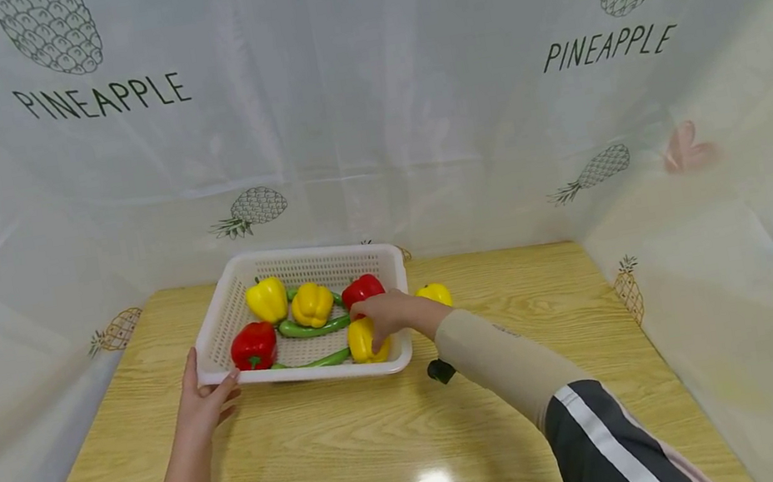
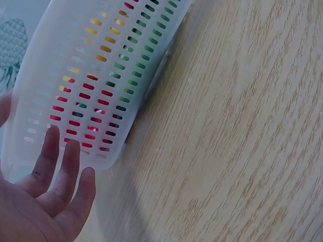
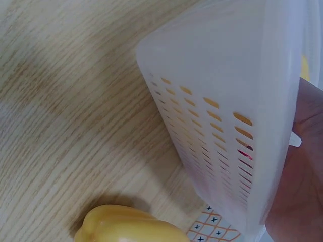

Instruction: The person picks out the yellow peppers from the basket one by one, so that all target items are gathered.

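Observation:
A white plastic basket (image 1: 317,374) stands at the table's back. My left hand (image 1: 204,409) holds its front left corner; in the left wrist view, the left fingers (image 2: 70,164) rest against the slotted outer wall. Reaching in over the right end, my right hand (image 1: 390,314) grips a yellow bell pepper (image 1: 362,339), its fingers partly hidden. Also inside are a red bell pepper (image 1: 254,347) at front left, another red bell pepper (image 1: 362,289) at back right, two yellow bell peppers (image 1: 312,304) and several long green chili peppers (image 1: 313,328).
Outside the basket, a yellow bell pepper (image 1: 434,293) lies on the wooden table (image 1: 314,455) just to the right, partly behind my right forearm. A pale curtain (image 1: 366,109) printed with pineapples hangs along the back and sides.

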Available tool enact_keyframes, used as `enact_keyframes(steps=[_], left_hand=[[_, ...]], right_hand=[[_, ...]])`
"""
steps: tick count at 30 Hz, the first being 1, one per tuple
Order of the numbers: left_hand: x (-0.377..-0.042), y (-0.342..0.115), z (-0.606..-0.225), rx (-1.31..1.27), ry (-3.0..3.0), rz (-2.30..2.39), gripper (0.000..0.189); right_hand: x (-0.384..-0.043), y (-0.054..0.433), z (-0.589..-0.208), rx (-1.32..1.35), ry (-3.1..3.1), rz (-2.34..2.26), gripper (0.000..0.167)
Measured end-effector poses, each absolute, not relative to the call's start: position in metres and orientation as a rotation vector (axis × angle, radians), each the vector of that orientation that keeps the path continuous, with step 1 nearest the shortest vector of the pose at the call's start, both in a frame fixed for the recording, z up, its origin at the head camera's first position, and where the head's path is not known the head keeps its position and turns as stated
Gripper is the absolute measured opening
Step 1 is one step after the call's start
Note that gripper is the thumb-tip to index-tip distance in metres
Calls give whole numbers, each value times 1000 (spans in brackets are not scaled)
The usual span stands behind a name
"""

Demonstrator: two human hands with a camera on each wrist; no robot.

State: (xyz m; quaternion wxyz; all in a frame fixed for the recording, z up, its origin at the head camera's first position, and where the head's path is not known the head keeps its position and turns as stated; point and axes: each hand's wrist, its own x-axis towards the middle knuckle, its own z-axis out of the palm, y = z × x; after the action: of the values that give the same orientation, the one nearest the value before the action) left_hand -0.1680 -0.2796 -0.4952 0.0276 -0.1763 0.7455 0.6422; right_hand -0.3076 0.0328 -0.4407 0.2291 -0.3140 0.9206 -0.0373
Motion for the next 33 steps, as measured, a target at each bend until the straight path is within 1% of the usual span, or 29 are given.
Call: enact_keyframes(steps=[8, 20, 33], left_hand=[[-168, -281, -495, -540, 2310, 1982, 99], [-167, -280, -495, -556, 2294, 1992, 98], [-165, -278, -493, -542, 2288, 2006, 97]], right_hand=[[-310, 32, -435, -856, 2467, -140, 64], [-316, 32, -436, -849, 2395, -183, 63], [-323, 31, -438, -888, 2304, -212, 53]])
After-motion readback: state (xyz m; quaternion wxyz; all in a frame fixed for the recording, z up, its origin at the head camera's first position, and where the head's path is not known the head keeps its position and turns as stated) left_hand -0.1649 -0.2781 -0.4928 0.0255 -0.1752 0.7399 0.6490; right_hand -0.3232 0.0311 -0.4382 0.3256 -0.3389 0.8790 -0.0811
